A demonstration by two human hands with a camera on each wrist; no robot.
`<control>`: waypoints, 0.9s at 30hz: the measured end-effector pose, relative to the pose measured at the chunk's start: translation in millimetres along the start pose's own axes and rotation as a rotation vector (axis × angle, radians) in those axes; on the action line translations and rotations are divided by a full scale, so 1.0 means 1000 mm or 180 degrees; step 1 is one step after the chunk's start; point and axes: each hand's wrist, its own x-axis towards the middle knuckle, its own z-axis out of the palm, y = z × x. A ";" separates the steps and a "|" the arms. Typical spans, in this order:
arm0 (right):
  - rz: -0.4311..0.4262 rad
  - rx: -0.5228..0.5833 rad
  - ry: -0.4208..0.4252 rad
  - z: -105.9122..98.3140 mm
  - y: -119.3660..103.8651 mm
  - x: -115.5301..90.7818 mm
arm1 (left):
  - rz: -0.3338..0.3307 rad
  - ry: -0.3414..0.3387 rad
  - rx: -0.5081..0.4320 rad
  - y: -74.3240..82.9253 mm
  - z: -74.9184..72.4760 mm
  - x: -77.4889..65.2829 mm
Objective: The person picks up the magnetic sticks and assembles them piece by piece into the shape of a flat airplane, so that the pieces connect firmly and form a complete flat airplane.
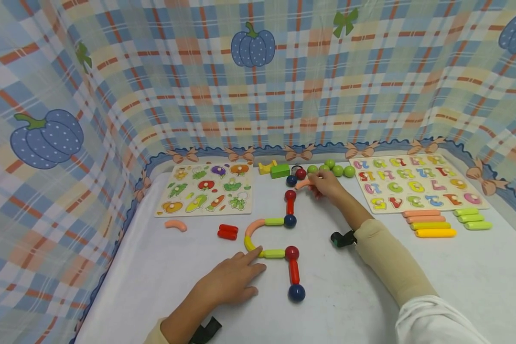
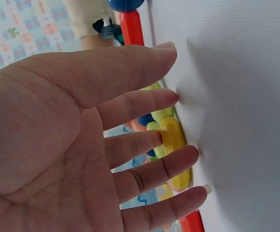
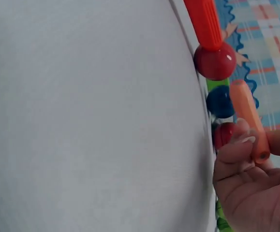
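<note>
My right hand (image 1: 327, 185) pinches an orange curved rod (image 3: 248, 118) between thumb and fingers, close to the red ball (image 1: 290, 195) at the top of the joined figure. My left hand (image 1: 234, 277) lies low over the table with its fingers spread; its index fingertip meets the yellow curved rod (image 1: 250, 243). That yellow rod joins another orange curved rod (image 1: 254, 227) and a light green straight rod (image 1: 274, 253). Red rods (image 1: 294, 271) link red and blue balls (image 1: 296, 292) on the figure's right side. In the left wrist view, the palm holds nothing.
Loose red rods (image 1: 228, 232) and one orange curved rod (image 1: 175, 225) lie left. Vegetable (image 1: 249, 211) and number puzzle boards (image 1: 376, 209) flank green balls (image 1: 337, 170), a loose blue ball (image 1: 291, 180) and a green block (image 1: 280, 171). Yellow rods (image 1: 435, 233) lie right. A plaid curtain (image 1: 198, 95) surrounds the table.
</note>
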 end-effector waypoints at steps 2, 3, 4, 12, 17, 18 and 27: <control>0.0016 -0.0049 -0.0098 0.001 0.002 0.001 | 0.0002 -0.0011 0.0003 0.000 -0.001 0.000; 0.0022 -0.0085 -0.0151 0.001 0.002 0.001 | 0.0000 -0.0018 0.0003 0.000 -0.001 0.000; 0.0039 -0.0108 -0.0193 0.002 0.002 0.002 | -0.0001 -0.0024 -0.0003 0.000 -0.001 0.000; -0.0089 -0.0495 -0.0395 0.009 0.003 0.004 | -0.0037 -0.0039 -0.0075 -0.001 -0.002 0.000; -0.0291 -0.0970 -0.0430 0.014 0.004 0.005 | -0.0041 0.0031 -0.0128 -0.003 -0.002 0.000; -0.0366 -0.1057 -0.0432 0.015 0.004 0.005 | -0.0041 0.0044 -0.0150 -0.004 -0.002 0.000; -0.0886 -0.1766 -0.0318 0.026 -0.003 -0.001 | -0.0032 0.0023 -0.0299 -0.006 -0.004 -0.001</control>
